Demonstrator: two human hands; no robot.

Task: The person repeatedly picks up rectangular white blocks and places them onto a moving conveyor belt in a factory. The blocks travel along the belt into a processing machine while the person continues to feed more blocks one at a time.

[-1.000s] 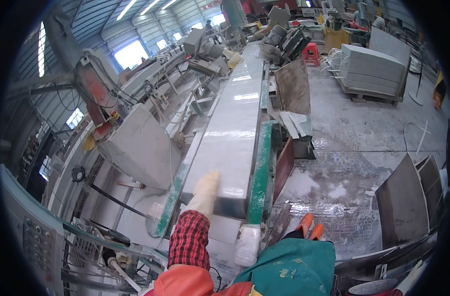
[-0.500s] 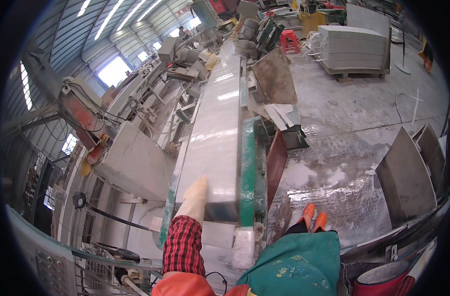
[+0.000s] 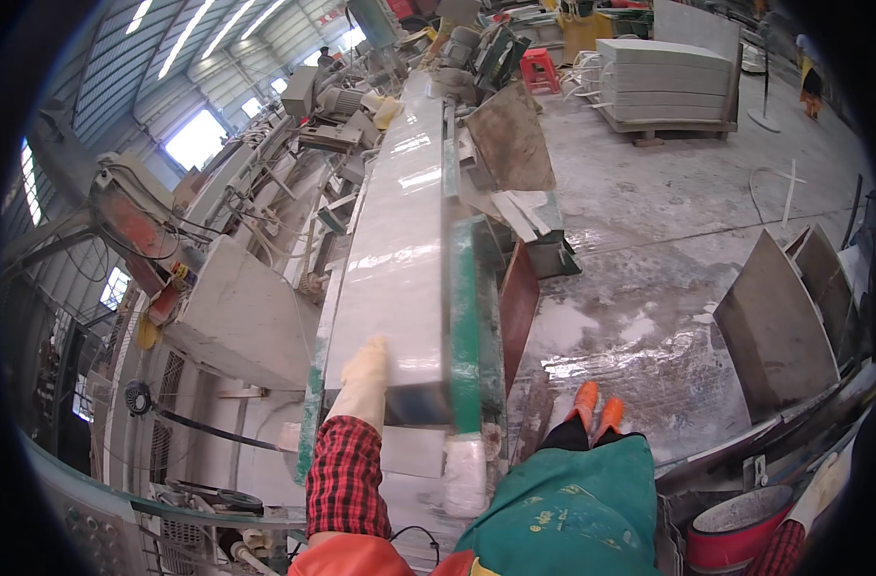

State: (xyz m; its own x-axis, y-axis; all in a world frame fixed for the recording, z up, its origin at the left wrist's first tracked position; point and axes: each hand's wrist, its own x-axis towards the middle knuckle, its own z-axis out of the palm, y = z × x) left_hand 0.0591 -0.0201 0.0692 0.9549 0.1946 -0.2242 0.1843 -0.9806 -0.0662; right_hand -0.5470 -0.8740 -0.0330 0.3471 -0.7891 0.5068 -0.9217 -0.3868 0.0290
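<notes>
One gloved left hand [image 3: 366, 368] at the near end of a long pale slab [image 3: 395, 274]

Left fingers [image 3: 374, 348]: pale glove, set on the slab's upper face by its near left corner. They look close together; whether they hook the edge or simply rest, cannot tell. Right hand [image 3: 827, 480]: pale glove too, well to the right of the slab and apart from it, near a red bucket [image 3: 721, 550]; it runs toward the dark rim of the view, finger state cannot be told.

Left arm: red-and-black checked sleeve [image 3: 347, 475], nearer the wearer than the slab's end. Slab lies flat, running lengthwise away from the wearer; top glossy with bright reflections, near end face darker. Green rail [image 3: 466, 336] along the slab's right side; white lump [image 3: 465, 475] at the rail's near end. Green apron [image 3: 563, 509] and orange boots [image 3: 587, 398] right of the slab's near end.

Left of slab: large pale panel [image 3: 241, 317]; farther left, a black round-headed stalk [image 3: 137, 397]. Right of slab, past the rail: reddish board [image 3: 520, 307], tilted; brown boards [image 3: 779, 331] well apart. Slab's far end: motors and machinery [image 3: 342, 101] around it. Right of that end: red stool [image 3: 539, 72], then grey stacked slabs [image 3: 664, 82] on a pallet, then another person [image 3: 811, 86].
</notes>
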